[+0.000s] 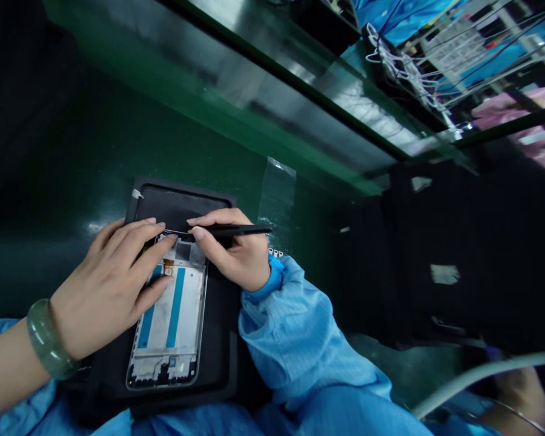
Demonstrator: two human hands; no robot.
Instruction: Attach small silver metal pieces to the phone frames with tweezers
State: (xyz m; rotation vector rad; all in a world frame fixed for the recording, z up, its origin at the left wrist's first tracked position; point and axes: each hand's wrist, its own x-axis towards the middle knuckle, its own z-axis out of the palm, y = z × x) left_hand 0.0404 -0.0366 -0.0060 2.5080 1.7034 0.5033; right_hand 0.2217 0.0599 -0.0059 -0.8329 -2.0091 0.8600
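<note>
A phone frame with white backing and two blue strips lies face down in a black tray on a green bench. My left hand rests on its upper left, fingers stretched flat and pressing near the top edge. My right hand is closed on a thin black stylus-like tool, held level with its tip at the frame's top edge, close to my left fingertips. A small orange flex connector shows just below the fingers.
A jade bangle circles my left wrist. A strip of clear tape is stuck on the green bench. Black trays stand at the right, a metal rail and white cables behind.
</note>
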